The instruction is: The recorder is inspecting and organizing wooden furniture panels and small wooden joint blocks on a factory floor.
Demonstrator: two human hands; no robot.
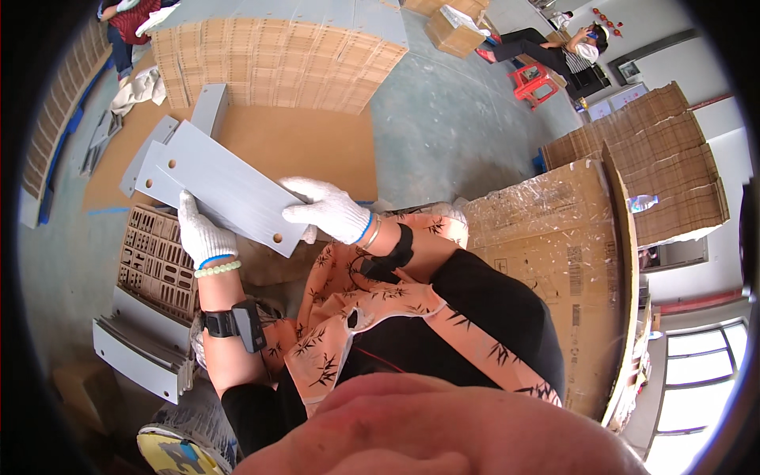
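Note:
In front of me I hold a long, flat grey panel (pixel 229 186) with small round holes near its ends, tilted down to the right. The edge of a second grey panel (pixel 150 168) shows beneath its left end. My left hand (pixel 206 236), in a white knit glove, grips the near edge, thumb on the face and most fingers hidden under it. At the right end my gloved right hand (pixel 328 210) is closed around the edge. Further grey panels (pixel 207 111) lie on the cardboard sheet (pixel 293 146) beyond.
A large stack of boards (pixel 277 59) stands behind the sheet. At left are a brown slotted plastic crate (pixel 158 261) and a stack of grey panels (pixel 138 360). A big cardboard box (pixel 546 277) stands at my right. A person (pixel 554 55) sits near a red stool (pixel 534 85).

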